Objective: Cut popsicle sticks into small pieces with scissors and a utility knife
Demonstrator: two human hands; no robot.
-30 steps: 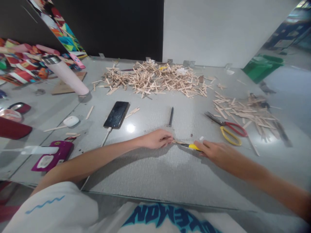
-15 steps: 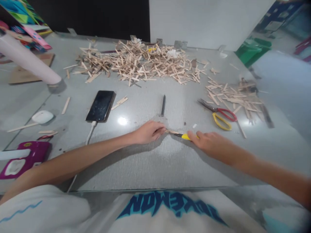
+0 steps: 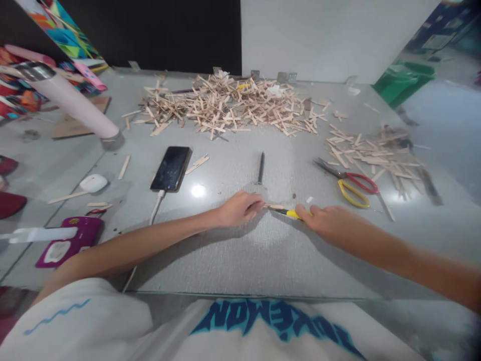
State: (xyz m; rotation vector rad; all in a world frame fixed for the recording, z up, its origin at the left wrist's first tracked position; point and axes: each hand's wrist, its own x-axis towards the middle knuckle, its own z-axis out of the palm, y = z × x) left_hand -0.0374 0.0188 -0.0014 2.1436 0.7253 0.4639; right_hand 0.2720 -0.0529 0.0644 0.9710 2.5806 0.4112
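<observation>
With the wooden stick (image 3: 276, 206) taken as the middle of the dial, the left hand (image 3: 242, 208) was set at 9 o'clock, its fingers pinched together around the near end of the stick. The right hand (image 3: 319, 220) was placed at about 4 o'clock and was closed around the yellow handle of a tool (image 3: 293, 213). The tool's dark front part was pointed toward 9 o'clock and was brought up against the stick; what kind of tool was held could not be told. The stick was held low over the grey surface (image 3: 225, 260), between the two hands.

A dark pen (image 3: 261, 168) was laid just short of 12 o'clock, near the left hand. Scissors (image 3: 343, 183) with one red and one yellow handle loop were left between 2 and 3 o'clock, and beyond them a smaller pile of sticks (image 3: 372, 153) was spread. A large heap of sticks (image 3: 233, 105) was strewn from 11 to 12 o'clock. At 10 o'clock a phone (image 3: 171, 169) was placed face up, with a white cable (image 3: 156, 208) plugged in; farther out that way a pink bottle (image 3: 73, 103) was seen. Toward 9 o'clock a purple case (image 3: 69, 240) was partly overlapped by a white object (image 3: 48, 234).
</observation>
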